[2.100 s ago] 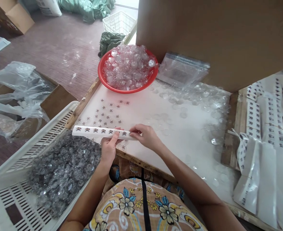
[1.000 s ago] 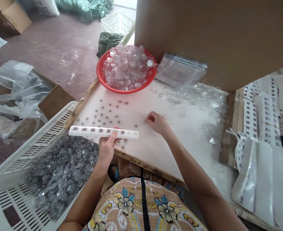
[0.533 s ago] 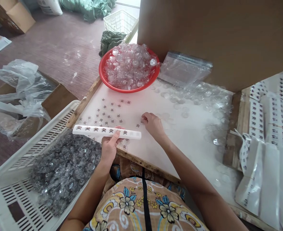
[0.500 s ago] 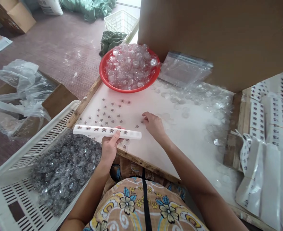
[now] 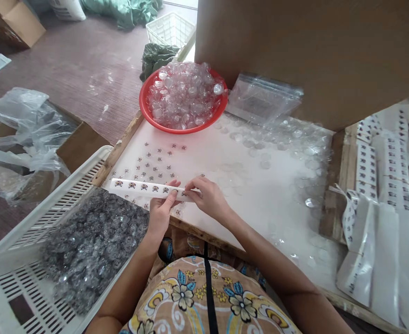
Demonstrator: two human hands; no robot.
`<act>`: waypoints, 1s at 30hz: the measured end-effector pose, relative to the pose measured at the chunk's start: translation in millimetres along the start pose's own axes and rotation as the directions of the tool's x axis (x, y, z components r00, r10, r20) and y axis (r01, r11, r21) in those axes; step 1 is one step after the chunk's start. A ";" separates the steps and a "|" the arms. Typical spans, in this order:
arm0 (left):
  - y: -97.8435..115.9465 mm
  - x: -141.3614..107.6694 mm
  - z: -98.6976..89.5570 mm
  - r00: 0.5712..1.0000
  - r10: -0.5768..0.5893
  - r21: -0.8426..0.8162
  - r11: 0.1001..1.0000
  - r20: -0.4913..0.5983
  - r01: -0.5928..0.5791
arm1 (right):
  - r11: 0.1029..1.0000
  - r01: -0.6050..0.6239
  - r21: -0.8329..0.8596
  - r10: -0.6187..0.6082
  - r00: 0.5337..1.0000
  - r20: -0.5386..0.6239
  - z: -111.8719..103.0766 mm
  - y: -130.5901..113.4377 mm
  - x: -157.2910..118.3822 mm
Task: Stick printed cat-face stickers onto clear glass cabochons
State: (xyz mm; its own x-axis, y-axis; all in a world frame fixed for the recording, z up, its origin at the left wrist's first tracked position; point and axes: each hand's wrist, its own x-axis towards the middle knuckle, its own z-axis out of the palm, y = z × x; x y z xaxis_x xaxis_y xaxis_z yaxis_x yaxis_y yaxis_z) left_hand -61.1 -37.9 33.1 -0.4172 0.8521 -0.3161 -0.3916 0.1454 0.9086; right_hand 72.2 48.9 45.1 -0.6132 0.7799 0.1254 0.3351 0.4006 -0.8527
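Note:
My left hand (image 5: 160, 215) is closed around a white strip of stickers (image 5: 143, 188), thumb on top, just above the table's near edge. A row of small dark animal-face prints runs along the strip. At the strip's right end, the fingertips of my right hand (image 5: 209, 197) pinch at the last printed sticker (image 5: 184, 193); the fingers partly hide it and the strip's end. Beyond the strip, several clear round pieces with the same print (image 5: 159, 162) lie spread on the white table (image 5: 204, 153).
A red basin (image 5: 143, 109) heaped with clear round pieces stands at the back. To the left, a white crate (image 5: 13, 248) holds a pile of clear, dark-looking pieces (image 5: 96, 246). Clear discs (image 5: 265, 164) lie at right. More sticker strips (image 5: 366, 171) are stacked far right, below a cardboard panel (image 5: 295, 55).
My right hand has moved left from the printed pieces on the table to the right end of the strip. My left hand still holds the strip.

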 end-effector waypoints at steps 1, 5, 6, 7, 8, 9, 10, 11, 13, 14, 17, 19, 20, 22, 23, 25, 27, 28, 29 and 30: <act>0.1 -0.2 0.2 1.000 -0.008 -0.020 1.000 -0.002 0.008 | 1.000 0.009 0.023 -0.009 1.000 -0.018 -3.4 2.4 0.9; 1.1 -0.2 0.1 0.999 -0.022 -0.076 0.997 -0.029 0.020 | 0.978 -0.161 0.136 0.183 0.967 -0.174 -31.5 28.3 14.6; 1.4 -0.3 -0.1 0.999 -0.026 -0.081 0.996 -0.032 0.023 | 0.961 -0.246 0.125 0.268 0.940 -0.212 -40.0 37.8 19.0; 1.7 -0.4 -0.5 0.999 -0.029 -0.083 0.996 -0.032 0.027 | 0.942 -0.322 0.095 0.336 0.914 -0.229 -48.0 47.5 23.1; 2.0 -0.6 -0.8 0.999 -0.032 -0.085 0.996 -0.030 0.030 | 0.924 -0.377 0.057 0.380 0.896 -0.230 -54.9 56.7 26.6; 2.2 -0.7 -1.1 0.999 -0.034 -0.084 0.996 -0.027 0.032 | 0.909 -0.416 0.016 0.410 0.885 -0.220 -60.2 64.7 29.3; 2.4 -0.9 -1.2 0.999 -0.035 -0.084 0.996 -0.025 0.033 | 0.899 -0.438 -0.020 0.425 0.882 -0.204 -63.8 71.2 31.2; 2.7 -1.1 -1.3 0.999 -0.035 -0.083 0.996 -0.023 0.033 | 0.891 -0.452 -0.047 0.436 0.880 -0.191 -65.9 75.8 32.5; 3.3 -1.3 -1.3 0.999 -0.036 -0.084 0.996 -0.022 0.034 | 0.877 -0.475 -0.078 0.456 0.872 -0.177 -66.7 80.2 33.8; 3.6 -1.4 -1.3 0.999 -0.039 -0.086 0.996 -0.022 0.037 | 0.868 -0.489 -0.086 0.469 0.865 -0.178 -66.4 80.3 34.1; 4.4 -1.4 -1.6 0.998 -0.050 -0.083 0.995 -0.025 0.048 | 0.851 -0.517 -0.094 0.497 0.849 -0.179 -66.3 77.3 34.8; 4.4 -0.8 -2.0 0.998 -0.054 -0.079 0.996 -0.031 0.051 | 0.853 -0.514 -0.097 0.497 0.854 -0.155 -67.7 75.5 35.0; 4.3 -0.4 -2.1 0.998 -0.055 -0.077 0.996 -0.034 0.052 | 0.855 -0.509 -0.102 0.495 0.858 -0.138 -68.4 75.2 35.0; 4.0 0.6 -2.1 0.998 -0.058 -0.077 0.996 -0.039 0.055 | 0.855 -0.506 -0.117 0.493 0.861 -0.122 -69.3 75.9 35.0; 3.9 1.1 -2.1 0.997 -0.059 -0.079 0.995 -0.039 0.056 | 0.852 -0.508 -0.125 0.495 0.860 -0.124 -69.3 76.9 35.1; 3.9 1.7 -2.0 0.997 -0.064 -0.084 0.995 -0.034 0.061 | 0.846 -0.514 -0.141 0.497 0.856 -0.142 -68.5 79.3 35.8; 4.2 1.9 -2.2 0.997 -0.066 -0.087 0.994 -0.029 0.064 | 0.843 -0.511 -0.167 0.489 0.858 -0.159 -66.5 82.0 36.9; 4.3 1.9 -2.3 0.997 -0.068 -0.087 0.994 -0.029 0.065 | 0.844 -0.502 -0.190 0.479 0.864 -0.159 -64.8 83.0 37.6; 4.3 1.8 -2.4 0.997 -0.069 -0.087 0.994 -0.031 0.066 | 0.844 -0.489 -0.223 0.463 0.872 -0.160 -62.5 83.8 38.1; 4.4 1.7 -2.5 0.997 -0.070 -0.087 0.994 -0.034 0.066 | 0.842 -0.469 -0.266 0.441 0.883 -0.163 -59.7 84.0 38.6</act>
State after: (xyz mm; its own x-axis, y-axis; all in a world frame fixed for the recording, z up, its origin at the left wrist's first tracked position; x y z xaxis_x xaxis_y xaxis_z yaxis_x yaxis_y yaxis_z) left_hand -65.6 -37.0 35.9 -0.4167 0.8222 -0.3878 -0.4887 0.1571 0.8582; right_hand 119.4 141.4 8.6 -0.2767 0.9435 -0.1821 0.7600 0.0989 -0.6423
